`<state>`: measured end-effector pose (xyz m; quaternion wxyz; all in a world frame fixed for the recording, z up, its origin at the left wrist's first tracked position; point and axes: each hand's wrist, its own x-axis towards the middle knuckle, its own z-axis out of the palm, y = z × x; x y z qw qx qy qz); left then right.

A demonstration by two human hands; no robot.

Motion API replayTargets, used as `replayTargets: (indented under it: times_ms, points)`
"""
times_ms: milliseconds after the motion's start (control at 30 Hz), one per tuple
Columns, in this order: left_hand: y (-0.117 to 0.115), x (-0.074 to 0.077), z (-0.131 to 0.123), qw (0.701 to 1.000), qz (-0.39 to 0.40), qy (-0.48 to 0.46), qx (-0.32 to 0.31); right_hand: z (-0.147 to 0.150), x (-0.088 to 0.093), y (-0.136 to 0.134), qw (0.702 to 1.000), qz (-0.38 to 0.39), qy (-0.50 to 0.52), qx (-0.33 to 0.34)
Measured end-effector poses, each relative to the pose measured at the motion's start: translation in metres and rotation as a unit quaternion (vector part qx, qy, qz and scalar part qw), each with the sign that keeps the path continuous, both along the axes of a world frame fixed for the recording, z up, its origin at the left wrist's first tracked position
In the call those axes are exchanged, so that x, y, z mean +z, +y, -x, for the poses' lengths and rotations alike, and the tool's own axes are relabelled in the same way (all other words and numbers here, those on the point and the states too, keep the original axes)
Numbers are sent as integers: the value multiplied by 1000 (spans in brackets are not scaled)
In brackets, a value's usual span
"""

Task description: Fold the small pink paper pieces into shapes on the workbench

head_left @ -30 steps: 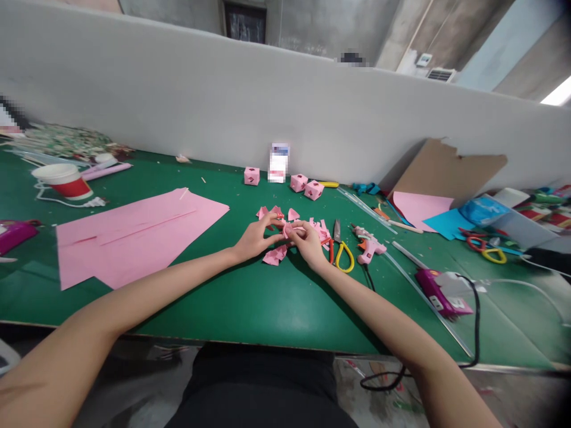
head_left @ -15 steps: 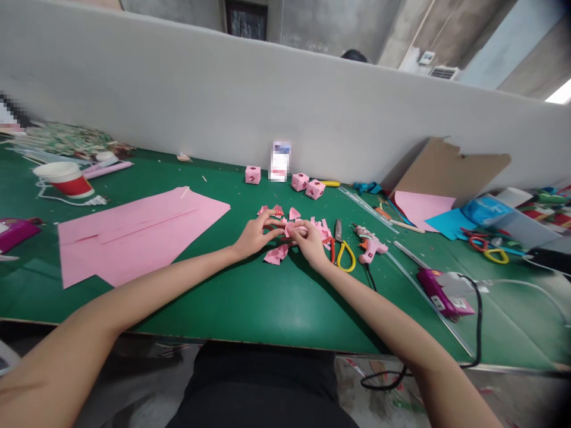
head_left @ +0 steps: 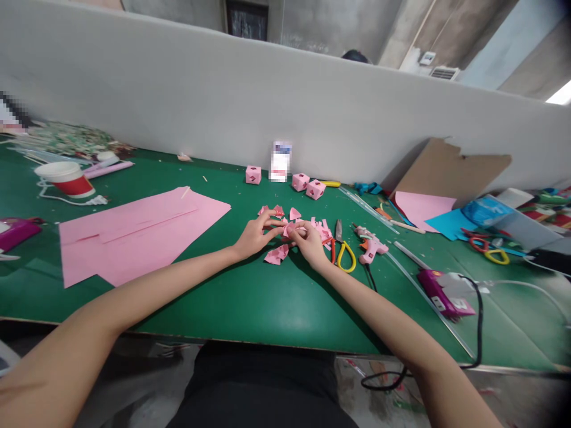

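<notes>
Both hands meet over the middle of the green table (head_left: 250,297). My left hand (head_left: 255,238) and my right hand (head_left: 310,245) pinch a small folded pink paper piece (head_left: 289,229) between their fingertips. Several pink paper scraps (head_left: 275,255) lie under and around the hands. Three small pink paper cubes (head_left: 314,189) stand further back near the grey partition. Yellow-handled scissors (head_left: 343,252) lie just right of my right hand.
A large pink sheet (head_left: 134,232) lies at left, with a red paper cup (head_left: 66,178) beyond it. Right of the scissors are a pink glue gun (head_left: 370,244), a purple glue gun (head_left: 439,291) with a black cord, cardboard (head_left: 446,169), blue paper and more scissors (head_left: 491,252).
Almost nothing has moved. The fingers of both hands have shifted slightly on the small pink piece, and the view has drifted a little.
</notes>
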<state>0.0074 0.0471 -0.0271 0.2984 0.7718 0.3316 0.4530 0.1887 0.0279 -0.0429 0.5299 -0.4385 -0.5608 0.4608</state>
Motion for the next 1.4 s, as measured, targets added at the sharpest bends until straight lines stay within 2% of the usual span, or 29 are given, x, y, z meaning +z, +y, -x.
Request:
replayTargets:
  times_ms: [467,767,933,1000,1133,1300,1400]
  points:
    - [1,-1,1,1000,13,7,14,0,-1,-2,999,-18,-41,10]
    - [0,1,1,999,34,-24,-2,-1,-4,0,998,-36,-47,-20]
    - [1,1,0,999,21,12,-34,0,-7,1,998,-41,-45,-26]
    - [3,0,-1,999,18,19,-30,1,-7,1,997,-42,-53,-29]
    - [7,-1,-5,1000,18,19,-8,3,-3,0,998,-37,-59,-11]
    - [8,-3,-6,997,68,-43,14,5,3,-5,998,-32,-46,26]
    - [7,-3,-7,995,69,-67,22,6,5,-9,997,-49,-43,39]
